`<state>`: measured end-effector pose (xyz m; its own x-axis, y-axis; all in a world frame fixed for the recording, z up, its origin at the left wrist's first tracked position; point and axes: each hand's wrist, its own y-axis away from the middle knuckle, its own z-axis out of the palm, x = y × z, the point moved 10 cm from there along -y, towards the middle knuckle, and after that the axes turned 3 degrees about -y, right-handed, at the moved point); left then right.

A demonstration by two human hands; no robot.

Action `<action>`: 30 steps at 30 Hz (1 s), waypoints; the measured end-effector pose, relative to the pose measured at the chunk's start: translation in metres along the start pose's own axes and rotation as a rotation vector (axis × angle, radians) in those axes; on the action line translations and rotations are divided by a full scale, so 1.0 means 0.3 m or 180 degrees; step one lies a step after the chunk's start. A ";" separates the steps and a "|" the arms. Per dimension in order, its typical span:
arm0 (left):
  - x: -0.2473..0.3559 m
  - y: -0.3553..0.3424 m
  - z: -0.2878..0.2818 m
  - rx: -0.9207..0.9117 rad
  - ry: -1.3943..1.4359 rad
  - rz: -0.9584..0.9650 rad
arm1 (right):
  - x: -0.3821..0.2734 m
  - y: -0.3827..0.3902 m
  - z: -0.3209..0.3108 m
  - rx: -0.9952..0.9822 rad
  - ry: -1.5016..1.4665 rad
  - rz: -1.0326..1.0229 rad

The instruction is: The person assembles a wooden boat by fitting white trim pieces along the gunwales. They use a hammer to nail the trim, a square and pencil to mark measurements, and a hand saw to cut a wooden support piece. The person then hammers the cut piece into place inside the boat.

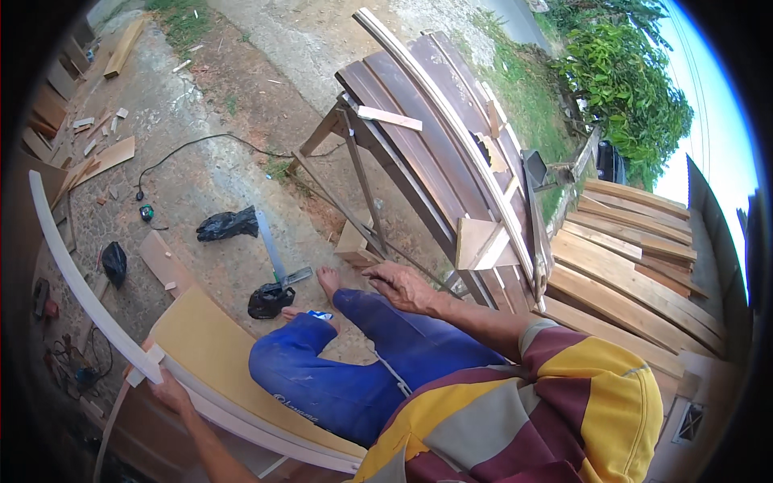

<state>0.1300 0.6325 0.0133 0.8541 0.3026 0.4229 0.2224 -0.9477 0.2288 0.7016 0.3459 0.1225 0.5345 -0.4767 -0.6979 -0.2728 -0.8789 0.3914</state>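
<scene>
My left hand [167, 389] grips a long curved white wooden strip [72, 274] near a small pale block fixed to it. The strip arcs up and away at the left. Below the hand, a curved yellowish panel [211, 348] leans against my blue trouser leg [322, 378]. My right hand [405, 287] reaches forward, fingers spread, at the near edge of a trestle bench [354, 153] and holds nothing. Dark brown boards [411, 129] and a second curved pale strip [447, 117] lie on the bench. My bare foot [328, 280] stands on the ground under it.
A stack of light planks [628, 266] lies at the right. On the ground are two black bags [227, 224] [270, 299], a metal square [271, 245], a black cable [201, 143], a small tape measure [146, 212] and wood offcuts [105, 157]. A triangular wooden piece [477, 241] sits on the bench.
</scene>
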 end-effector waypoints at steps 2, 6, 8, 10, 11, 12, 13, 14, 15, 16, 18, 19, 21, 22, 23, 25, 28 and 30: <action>-0.034 -0.009 0.021 -0.0078 0.0073 -0.0075 | -0.038 0.082 -0.240 0.0579 0.0182 -0.0132; -0.058 -0.020 0.038 -0.0070 -0.0098 0.0027 | 0.153 0.393 -0.711 0.2355 0.0903 0.0749; -0.040 -0.014 0.086 -0.0250 0.0013 0.0153 | 0.388 0.636 -0.882 0.3170 0.1186 0.1259; -0.071 -0.012 0.025 -0.0109 0.0088 0.0121 | 0.678 0.892 -0.959 0.3148 0.1647 0.2240; -0.107 -0.031 0.029 -0.0043 0.0408 0.0258 | 0.879 1.062 -0.937 0.2898 0.2045 0.2504; -0.025 -0.006 0.021 -0.0008 0.0202 0.0210 | 1.095 1.238 -0.864 0.2536 0.1435 0.3322; 0.044 0.017 -0.021 0.0097 -0.0061 -0.0025 | 1.170 1.265 -0.763 0.2359 0.0719 0.3336; 0.013 -0.012 -0.043 0.0096 -0.0081 -0.0080 | 1.228 1.295 -0.671 0.2191 0.0008 0.3368; 0.045 -0.006 -0.030 0.0107 -0.0046 -0.0226 | 1.316 1.397 -0.677 0.2078 -0.0172 0.2857; -0.023 -0.016 -0.010 0.0227 -0.0425 -0.0277 | 1.362 1.443 -0.807 0.1800 0.0819 0.2625; -0.001 -0.034 -0.003 0.0172 -0.0362 -0.0453 | 1.330 1.432 -0.806 0.2178 0.2365 0.2323; 0.028 -0.036 -0.022 0.0135 -0.0449 -0.0530 | 1.351 1.446 -0.795 0.2272 0.2429 0.2388; -0.002 0.003 -0.064 0.0174 -0.0526 -0.0635 | 1.359 1.347 -0.785 0.2361 0.2152 0.2426; -0.037 0.021 -0.070 0.0187 -0.0507 -0.0664 | 1.330 1.316 -0.801 0.2414 0.2090 0.2397; -0.064 0.040 -0.070 0.0192 -0.0471 -0.0679 | 1.293 1.287 -0.825 0.2486 0.2035 0.2323; -0.022 0.052 -0.045 0.0151 -0.0485 -0.0651 | 1.209 1.290 -0.854 0.2674 0.1907 0.2225; -0.035 0.048 -0.027 0.0130 -0.0238 -0.0499 | 0.965 1.226 -0.901 0.2942 0.1586 0.1910; -0.045 0.048 -0.010 0.0147 -0.0161 -0.0425 | 0.776 1.171 -0.938 0.3082 0.1298 0.1612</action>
<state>0.1202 0.6149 0.0136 0.8379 0.4218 0.3465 0.3560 -0.9034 0.2390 0.9553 -0.0686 0.2664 0.3591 -0.8905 -0.2794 -0.9310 -0.3207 -0.1743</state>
